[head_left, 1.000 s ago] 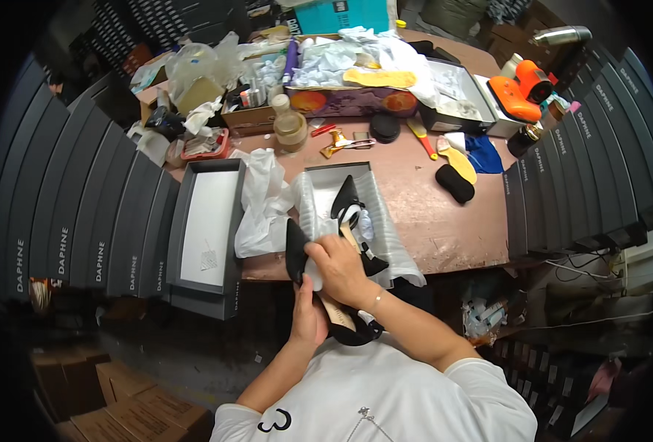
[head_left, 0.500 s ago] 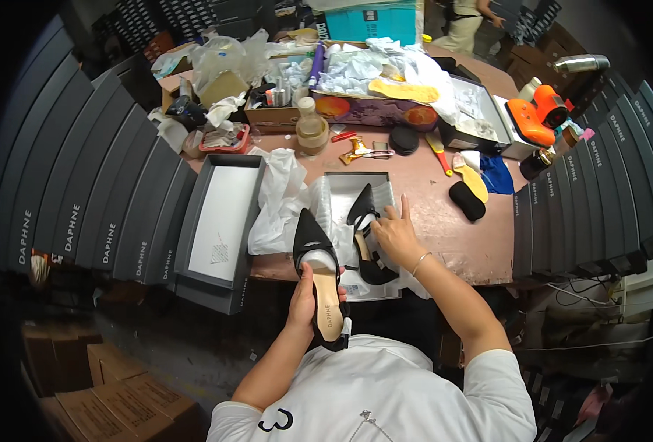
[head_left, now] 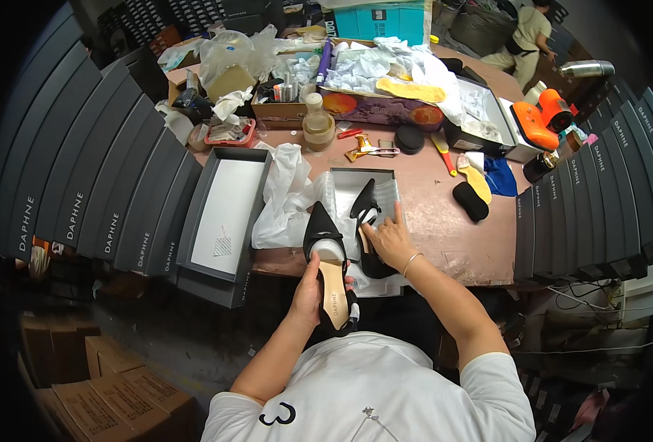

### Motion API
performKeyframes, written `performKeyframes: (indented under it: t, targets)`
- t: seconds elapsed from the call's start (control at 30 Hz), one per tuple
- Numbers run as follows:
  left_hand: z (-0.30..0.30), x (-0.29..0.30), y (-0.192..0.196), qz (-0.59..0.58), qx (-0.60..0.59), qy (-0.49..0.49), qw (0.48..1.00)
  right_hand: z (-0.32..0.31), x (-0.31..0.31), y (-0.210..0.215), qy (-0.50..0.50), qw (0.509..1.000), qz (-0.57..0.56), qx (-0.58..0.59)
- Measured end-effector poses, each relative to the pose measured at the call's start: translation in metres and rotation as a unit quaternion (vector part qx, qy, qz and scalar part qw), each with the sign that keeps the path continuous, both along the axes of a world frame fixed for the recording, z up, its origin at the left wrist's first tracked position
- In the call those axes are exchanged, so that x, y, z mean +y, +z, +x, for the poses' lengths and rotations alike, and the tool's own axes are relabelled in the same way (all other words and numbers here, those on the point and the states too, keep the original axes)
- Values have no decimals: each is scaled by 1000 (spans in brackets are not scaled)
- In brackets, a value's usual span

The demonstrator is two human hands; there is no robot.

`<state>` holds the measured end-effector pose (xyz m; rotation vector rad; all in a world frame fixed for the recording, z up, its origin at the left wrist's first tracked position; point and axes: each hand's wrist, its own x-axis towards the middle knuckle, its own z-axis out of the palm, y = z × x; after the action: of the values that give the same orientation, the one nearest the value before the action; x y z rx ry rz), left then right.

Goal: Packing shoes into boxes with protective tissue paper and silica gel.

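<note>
My left hand (head_left: 308,296) grips a black pointed-toe slingback shoe (head_left: 322,227) by its side and sole, above the table's front edge. Its toe points away from me; its beige insole faces up, and white stuffing fills the toe. A matching black shoe (head_left: 368,197) lies in an open shoebox (head_left: 386,177) just right of it. My right hand (head_left: 393,241) pinches that second shoe near its opening, thumb on the near side and index finger stretched upward. The hand hides part of the shoe.
A grey box lid (head_left: 232,210) and white tissue paper (head_left: 282,199) lie left of the shoebox. Stacks of dark shoeboxes (head_left: 113,177) flank the table. Behind stand a glue bottle (head_left: 315,121), a brush (head_left: 443,152) and a black sponge (head_left: 471,200). A person (head_left: 525,44) bends at the far right.
The view has shifted slightly. My left hand has moved the held shoe a little up and right, closer to the shoebox. My right hand stays at the second shoe.
</note>
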<state>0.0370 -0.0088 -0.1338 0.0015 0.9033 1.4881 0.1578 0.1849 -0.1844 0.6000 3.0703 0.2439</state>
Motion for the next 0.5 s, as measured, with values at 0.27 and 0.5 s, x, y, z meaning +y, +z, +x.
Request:
performKeyframes:
  t: [0.27, 0.5]
  targets:
    - [-2, 1, 0, -3, 29, 53, 998, 7, -19, 86, -81, 922, -315, 210]
    - [9, 4, 0, 83, 64, 68, 992, -5, -86, 87, 11, 883, -307, 356]
